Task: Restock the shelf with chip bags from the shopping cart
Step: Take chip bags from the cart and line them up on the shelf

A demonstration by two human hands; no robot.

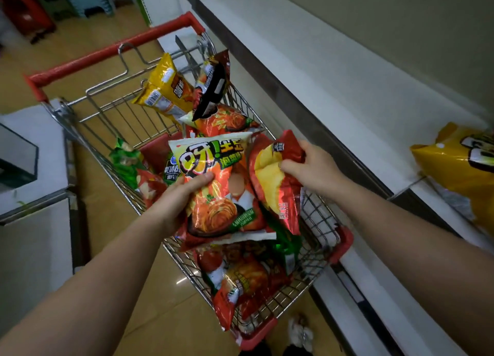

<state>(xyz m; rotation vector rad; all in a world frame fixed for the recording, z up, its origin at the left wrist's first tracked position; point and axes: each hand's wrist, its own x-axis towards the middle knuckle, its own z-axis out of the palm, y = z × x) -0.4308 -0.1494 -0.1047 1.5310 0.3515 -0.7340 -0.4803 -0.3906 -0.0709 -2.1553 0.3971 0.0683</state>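
At the far left stands a white counter (pixel 32 152) with a dark-framed opening. Just right of it, the wire shopping cart (pixel 112 115) with a red handle (pixel 112 53) holds a heap of chip bags: a green bag (pixel 124 160) against its left wall, a yellow bag (pixel 165 91) and a black-backed bag (pixel 213 88) propped at the far end, and a red bag (pixel 240 283) lying at the near end. Over the middle of the cart the left hand (pixel 181 195) grips an orange-red kimchi-print bag (pixel 219 190), thumb across its front and fingers hidden behind it. Just to the right, touching that bag, the right hand (pixel 307 165) pinches the top of a red-and-yellow bag (pixel 272 184). Right of the cart runs the white shelf (pixel 334 88), on which a large yellow bag (pixel 465 163) lies at the right edge.
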